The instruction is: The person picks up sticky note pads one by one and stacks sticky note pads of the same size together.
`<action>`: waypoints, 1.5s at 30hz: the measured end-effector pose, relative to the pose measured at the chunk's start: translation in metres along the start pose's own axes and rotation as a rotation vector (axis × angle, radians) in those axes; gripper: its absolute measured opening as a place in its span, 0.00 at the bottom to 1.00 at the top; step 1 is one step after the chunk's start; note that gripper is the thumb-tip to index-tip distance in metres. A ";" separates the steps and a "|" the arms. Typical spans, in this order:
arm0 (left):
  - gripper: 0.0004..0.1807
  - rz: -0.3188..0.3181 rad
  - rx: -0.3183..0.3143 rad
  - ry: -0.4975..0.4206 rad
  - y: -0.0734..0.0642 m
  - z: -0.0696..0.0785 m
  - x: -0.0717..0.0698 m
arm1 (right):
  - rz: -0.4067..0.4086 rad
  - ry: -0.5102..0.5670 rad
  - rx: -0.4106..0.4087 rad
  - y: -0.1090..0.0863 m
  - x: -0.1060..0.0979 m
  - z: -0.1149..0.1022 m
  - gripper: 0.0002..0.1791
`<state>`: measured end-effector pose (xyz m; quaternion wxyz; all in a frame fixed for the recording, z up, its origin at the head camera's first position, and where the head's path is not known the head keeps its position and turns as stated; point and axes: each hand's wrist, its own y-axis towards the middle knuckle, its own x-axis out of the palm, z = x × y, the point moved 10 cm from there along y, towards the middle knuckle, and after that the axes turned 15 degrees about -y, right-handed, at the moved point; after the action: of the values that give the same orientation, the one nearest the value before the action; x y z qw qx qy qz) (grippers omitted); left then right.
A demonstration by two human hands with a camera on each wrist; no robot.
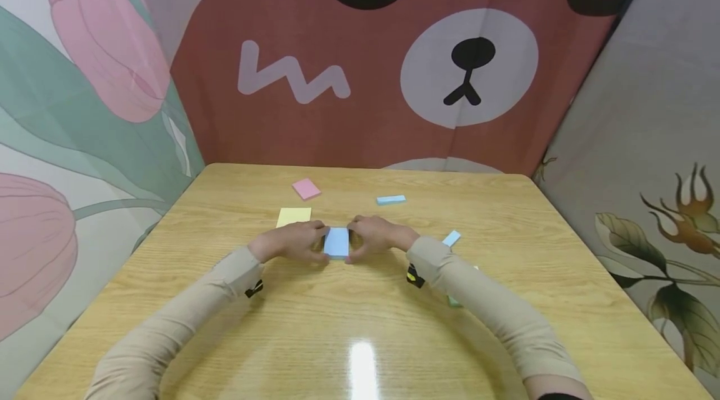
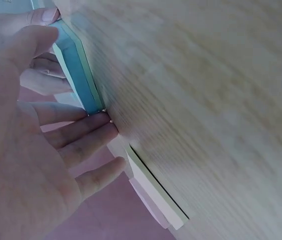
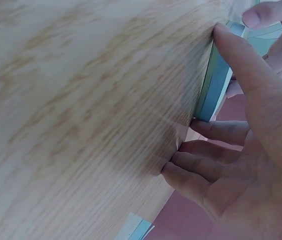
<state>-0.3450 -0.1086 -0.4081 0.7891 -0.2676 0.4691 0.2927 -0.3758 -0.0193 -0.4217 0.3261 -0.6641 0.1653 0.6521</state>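
A square blue sticky note pad (image 1: pixel 337 244) lies between the two hands at mid-table. In the left wrist view its side shows a thick blue layer (image 2: pixel 75 64) above a thin pale green one. The left hand (image 1: pixel 295 241) holds the pad's left side, thumb at the near corner and index finger toward the far corner. On the opposite side the right hand (image 1: pixel 375 236) grips it likewise, thumb near and index finger far. Its other fingertips (image 3: pixel 168 167) rest on the wood. A yellow sticky note pad (image 1: pixel 294 216) lies just behind the left hand.
Farther back on the wooden table (image 1: pixel 315 331) is a pink pad (image 1: pixel 306 189). One narrow light-blue pad (image 1: pixel 390 200) lies behind the right hand, another (image 1: pixel 452 238) beside the right sleeve. A green item (image 1: pixel 454 302) is mostly hidden under that forearm. Printed curtains (image 1: pixel 360 131) border the table.
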 end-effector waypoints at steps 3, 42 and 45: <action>0.39 0.019 0.000 0.001 0.000 -0.001 -0.004 | -0.009 0.006 -0.001 0.000 0.000 -0.001 0.49; 0.11 0.699 0.038 0.229 0.008 -0.043 -0.090 | -0.003 -0.038 -0.030 -0.002 -0.001 -0.005 0.48; 0.12 0.699 0.026 0.197 0.009 -0.044 -0.094 | -0.007 -0.048 -0.019 -0.003 0.000 -0.003 0.48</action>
<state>-0.4136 -0.1523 -0.3434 0.5957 -0.1081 0.6098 0.5114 -0.3714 -0.0190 -0.4210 0.3260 -0.6522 0.1488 0.6681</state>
